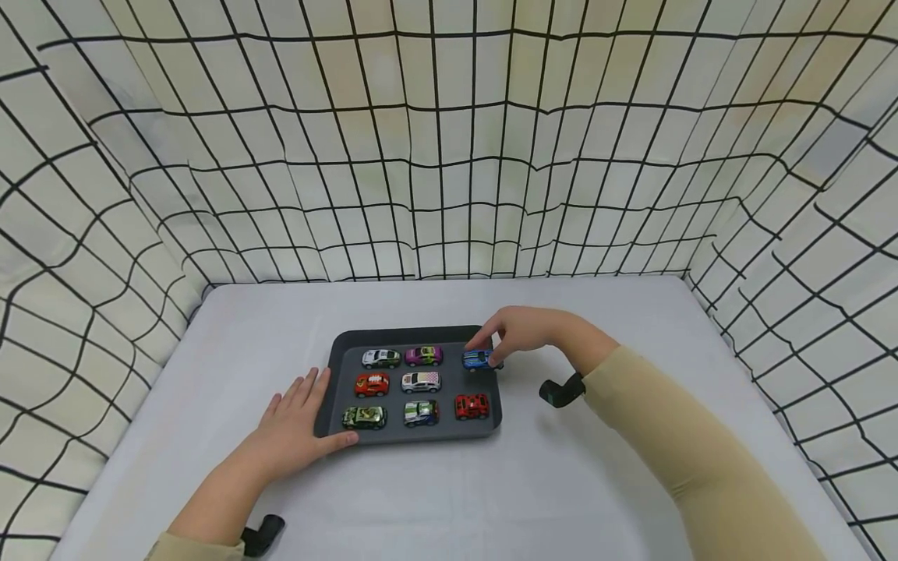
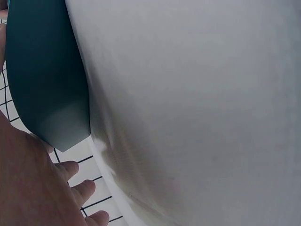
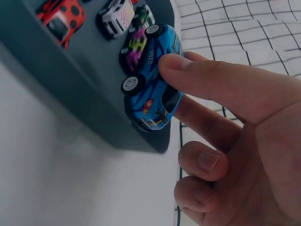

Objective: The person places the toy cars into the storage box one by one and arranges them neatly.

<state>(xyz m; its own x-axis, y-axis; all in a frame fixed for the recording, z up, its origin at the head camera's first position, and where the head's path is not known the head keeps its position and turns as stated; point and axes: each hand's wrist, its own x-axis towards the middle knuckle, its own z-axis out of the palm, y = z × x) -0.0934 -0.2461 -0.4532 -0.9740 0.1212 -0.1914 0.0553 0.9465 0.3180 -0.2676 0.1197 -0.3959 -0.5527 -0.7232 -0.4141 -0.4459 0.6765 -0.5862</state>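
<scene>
My right hand (image 1: 528, 330) pinches a blue toy car (image 3: 153, 80) between thumb and fingers at the right side of a dark grey tray (image 1: 449, 386). In the right wrist view the car's side reads "SPEED", and the ring and little fingers curl away from it. At the tray's left edge lies my left hand (image 1: 295, 425), fingers straight, thumb on the front left corner. Several other toy cars sit in the tray, among them a purple and green one (image 1: 424, 356), a pink-white one (image 1: 421, 382) and a red one with black spots (image 1: 471, 406).
A white-covered table (image 1: 596, 499) carries the tray. Black-lined netting (image 1: 449, 156) stands over a pale backing behind and on both sides. More cars in the tray are a white and black one (image 1: 381, 358), an orange-red one (image 1: 372, 384) and a camouflage one (image 1: 364, 418).
</scene>
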